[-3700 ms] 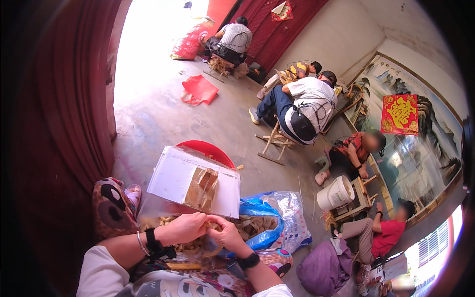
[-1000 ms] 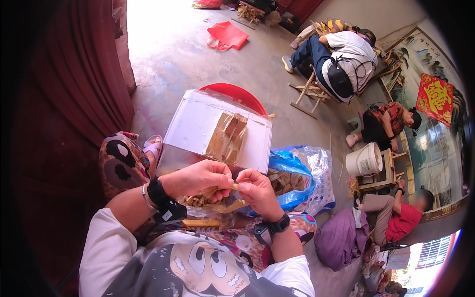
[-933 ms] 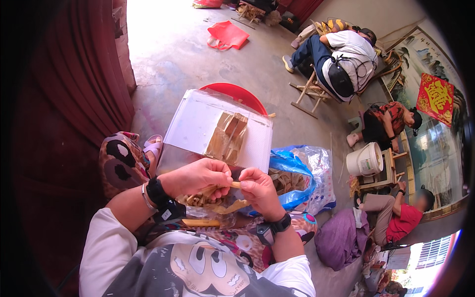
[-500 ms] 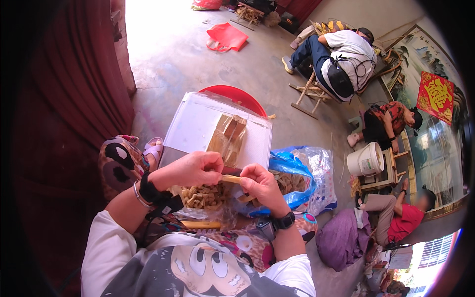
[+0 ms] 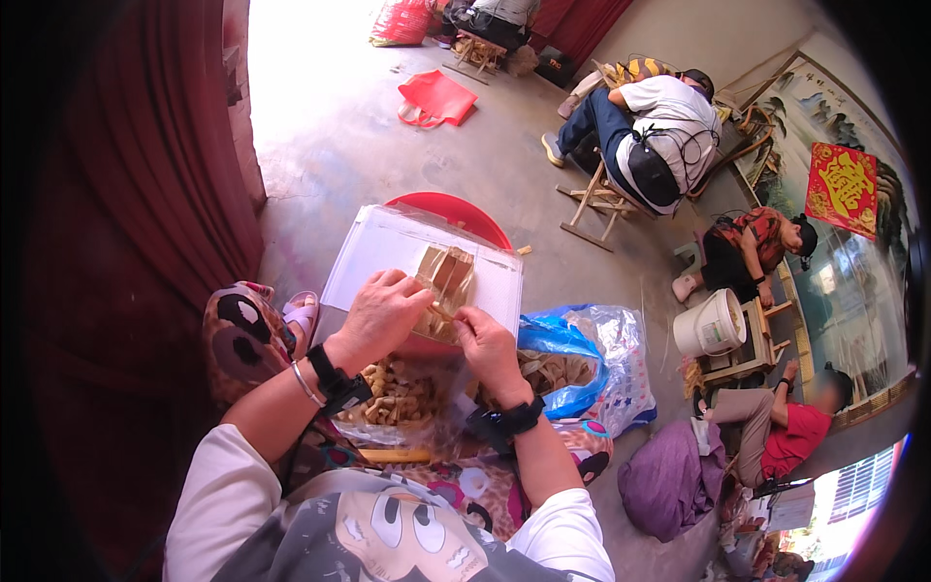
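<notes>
My left hand [image 5: 381, 308] and my right hand [image 5: 490, 351] are close together over the near part of a white board [image 5: 367, 254]. Between their closed fingertips runs a short, thin tan strip [image 5: 441, 312]; its material is unclear. Just beyond it a brown block [image 5: 449, 272] in clear film lies on the board. Below my hands, a clear plastic bag in my lap holds many small folded tan pieces [image 5: 393, 393]. To the right, a blue and clear plastic bag [image 5: 582, 335] contains loose tan strips [image 5: 553, 373].
A red round tub [image 5: 461, 211] shows behind the board. On the floor lie a red bag [image 5: 436, 99] and a purple sack [image 5: 669, 480]. A white bucket [image 5: 710, 325] stands by a wooden stool [image 5: 761, 335]. Several people sit at the right and back; a dark red curtain [image 5: 155, 194] hangs left.
Both hands have moved forward, away from my body, toward the wrapped block, with the strip still between them. The view has shifted slightly.
</notes>
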Demonstrator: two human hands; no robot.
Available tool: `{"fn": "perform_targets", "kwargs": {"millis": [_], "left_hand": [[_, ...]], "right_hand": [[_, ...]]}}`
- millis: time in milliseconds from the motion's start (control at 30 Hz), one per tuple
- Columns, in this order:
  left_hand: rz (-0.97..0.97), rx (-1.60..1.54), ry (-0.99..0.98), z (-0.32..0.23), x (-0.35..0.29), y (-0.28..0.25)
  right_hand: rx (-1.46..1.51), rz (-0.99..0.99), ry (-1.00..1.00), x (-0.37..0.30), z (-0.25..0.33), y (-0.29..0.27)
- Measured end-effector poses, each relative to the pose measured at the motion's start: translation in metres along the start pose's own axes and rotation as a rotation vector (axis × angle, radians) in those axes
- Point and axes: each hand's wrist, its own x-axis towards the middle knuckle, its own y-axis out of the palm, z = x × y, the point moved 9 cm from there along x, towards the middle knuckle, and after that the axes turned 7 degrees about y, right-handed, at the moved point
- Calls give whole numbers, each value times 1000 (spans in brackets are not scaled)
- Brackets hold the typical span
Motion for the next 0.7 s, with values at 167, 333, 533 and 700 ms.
{"fn": "perform_targets", "kwargs": {"millis": [167,333,533,700], "left_hand": [[109,-35,-106,18,-11,0],[128,-348,-125,13,-20,-13],[39,-616,175,-51,-10,-28],[62,-681,56,-27,-7,-29]], "right_hand": [[84,132,209,-10,-29,3],[754,344,613,-37,-34,12],[984,479,507,-47,3,24],[923,678,522,-56,13,17]]}}
